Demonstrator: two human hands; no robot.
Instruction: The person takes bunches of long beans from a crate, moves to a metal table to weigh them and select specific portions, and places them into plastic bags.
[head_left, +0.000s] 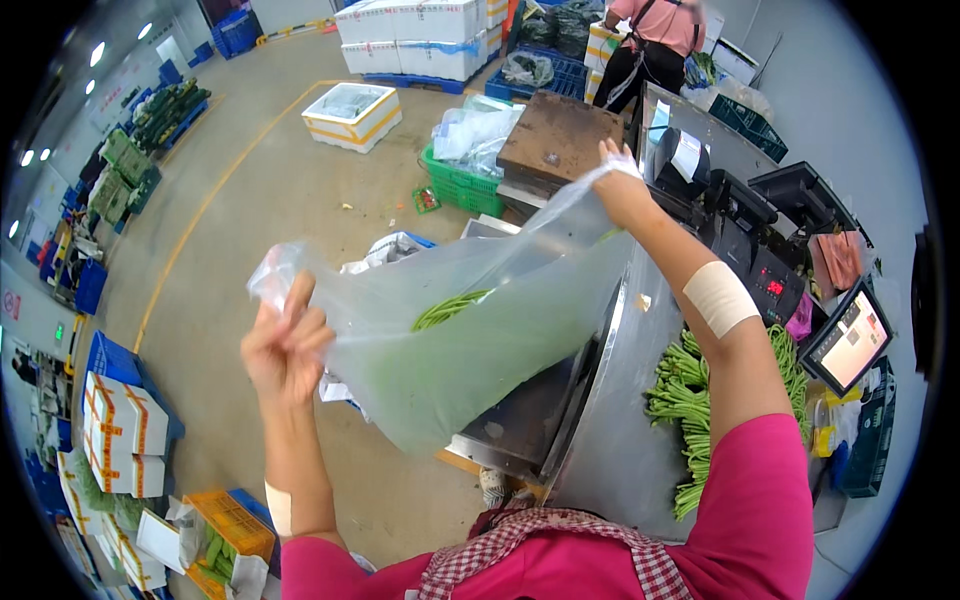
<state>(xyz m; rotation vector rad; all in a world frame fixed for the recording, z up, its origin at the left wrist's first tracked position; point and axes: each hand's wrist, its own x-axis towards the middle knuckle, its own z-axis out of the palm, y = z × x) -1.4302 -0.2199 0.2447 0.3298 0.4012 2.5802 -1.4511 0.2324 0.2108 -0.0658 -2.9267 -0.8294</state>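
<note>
My left hand (289, 341) grips one gathered corner of a translucent plastic bag (465, 375) at centre left. The opposite corner is caught at my right hand (624, 184), raised at the upper right, its fingers partly hidden by plastic. Between both hands the bag hangs stretched wide, with green long beans (450, 309) inside, seen through its opening and blurred through its wall. Bundles of green long beans (686, 405) lie on the metal table (607, 465), below my right arm.
A scale with a red display (772, 285) and a lit touchscreen (847, 337) stand at right. Beyond my right hand are a brown box-like block (561, 139) and a green basket (465, 187) of plastic bags. A foam box (352, 116) sits on the floor. Another person (652, 45) stands at the top.
</note>
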